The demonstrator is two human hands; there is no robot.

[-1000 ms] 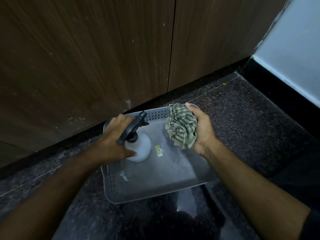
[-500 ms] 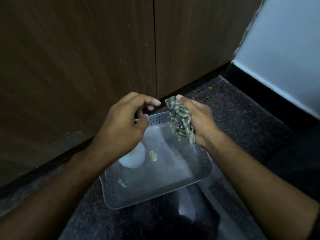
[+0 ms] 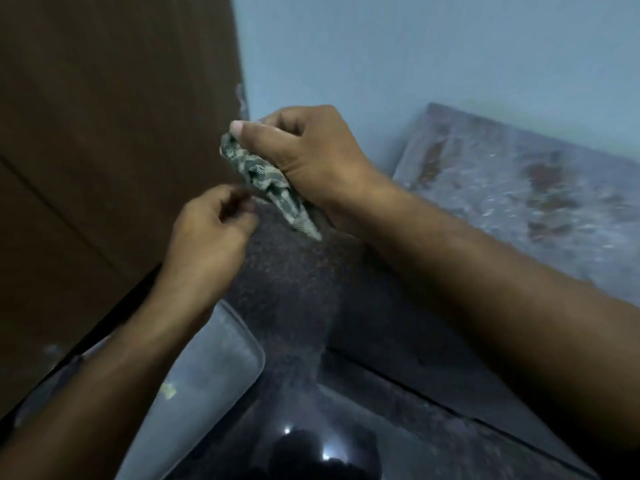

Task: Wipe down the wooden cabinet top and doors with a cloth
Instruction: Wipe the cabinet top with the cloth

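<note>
A: Step in hand, judged: preparing the cloth, wiping not yet begun. The right hand (image 3: pixel 311 157) grips the bunched green patterned cloth (image 3: pixel 266 181), thumb on its upper end, its tail hanging below the palm, held in the air just off the wooden cabinet door (image 3: pixel 114 133).

B: And the left hand (image 3: pixel 211 233)?

A: Fingers loosely curled, holding nothing, just beside the cloth's tail, not touching it. Both hands are above the far corner of the dark speckled floor (image 3: pixel 294 289).

B: Next move?

A: Probably the left hand takes the tail to spread or fold the cloth, which then goes flat against the door.

B: Versus a second ago?

A: The left hand has let go of the spray bottle, now out of view. Both hands have risen; only a corner of the grey tray (image 3: pixel 221 362) shows.
</note>
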